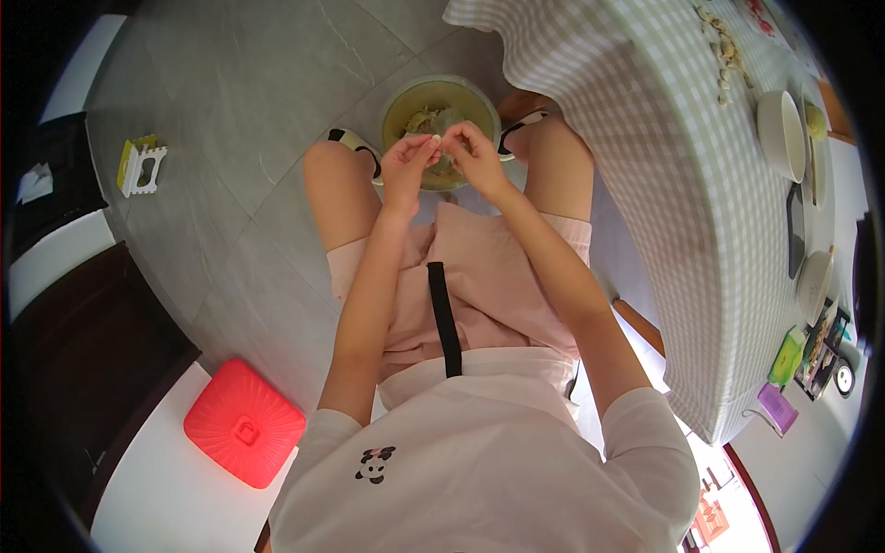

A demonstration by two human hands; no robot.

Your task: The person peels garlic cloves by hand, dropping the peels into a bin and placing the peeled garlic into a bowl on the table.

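Both my hands are raised over a round bin (pixel 395 106) standing on the floor between my feet. Between the fingertips of my left hand (pixel 406 168) is a small pale piece (pixel 436 138), too small to name for sure. My right hand (pixel 476 158) has its fingers pinched close beside that piece; whether they grip it too is hard to make out. Inside the bin lie yellowish, crumpled scraps (pixel 424 120), partly hidden by my hands.
To my right stands a table with a checked cloth (pixel 636 138), bearing small tan pieces (pixel 724 55), a white bowl (pixel 781 136) and a green packet (pixel 787 357). On the left are a small white-and-yellow stool (pixel 143 168) and a red lidded box (pixel 244 424).
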